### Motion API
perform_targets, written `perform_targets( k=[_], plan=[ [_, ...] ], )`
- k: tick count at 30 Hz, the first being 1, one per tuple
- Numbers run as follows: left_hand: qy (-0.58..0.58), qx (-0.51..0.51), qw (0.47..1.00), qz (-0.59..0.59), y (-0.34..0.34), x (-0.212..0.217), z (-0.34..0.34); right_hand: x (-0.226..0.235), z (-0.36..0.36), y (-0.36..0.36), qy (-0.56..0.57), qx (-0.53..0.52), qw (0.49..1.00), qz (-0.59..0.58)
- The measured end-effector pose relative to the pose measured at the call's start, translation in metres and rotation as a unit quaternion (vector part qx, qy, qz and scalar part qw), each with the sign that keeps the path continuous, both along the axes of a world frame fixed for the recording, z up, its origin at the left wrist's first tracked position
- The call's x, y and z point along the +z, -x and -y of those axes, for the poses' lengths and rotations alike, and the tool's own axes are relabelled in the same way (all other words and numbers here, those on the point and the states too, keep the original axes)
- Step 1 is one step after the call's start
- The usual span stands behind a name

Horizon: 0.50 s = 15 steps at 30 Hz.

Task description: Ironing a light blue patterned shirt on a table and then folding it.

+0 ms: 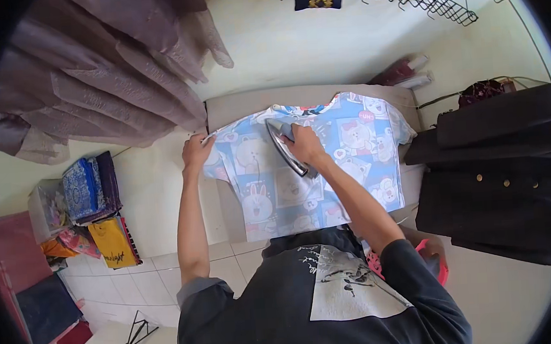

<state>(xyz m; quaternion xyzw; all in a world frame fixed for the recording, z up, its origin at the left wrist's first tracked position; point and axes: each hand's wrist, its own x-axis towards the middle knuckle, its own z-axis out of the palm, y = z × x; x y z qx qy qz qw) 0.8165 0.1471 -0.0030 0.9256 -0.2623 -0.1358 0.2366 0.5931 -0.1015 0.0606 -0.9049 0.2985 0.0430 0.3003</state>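
Dark printed T-shirt, right hand wrapped round pointed metal-edged iron, left hand pinching blue cartoon-patterned garment

my left hand pinching left of centre, left forearm nearly vertical, my right hand gripping mid-frame, right forearm slanting down-right

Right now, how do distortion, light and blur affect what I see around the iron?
Head view, rim: fisheye distortion and black corners; head view, right: the dark buttoned garment shows little detail; head view, centre: the printed shirt looks pale, the iron and right hand reasonably sharp.
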Motion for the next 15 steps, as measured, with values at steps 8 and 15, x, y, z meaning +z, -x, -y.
perform_targets(
  k=[8, 15],
  plan=[
    [0.018, 0.049, 0.999, 0.003, 0.006, 0.006, 0.042, -0.008, -0.011, -0.019, 0.019, -0.005, 0.999, 0.032],
    [0.232, -0.099, 0.954, 0.159, 0.004, -0.012, 0.098, -0.005, -0.021, -0.018, 0.014, 0.002, 1.0, 0.017]
  ],
)
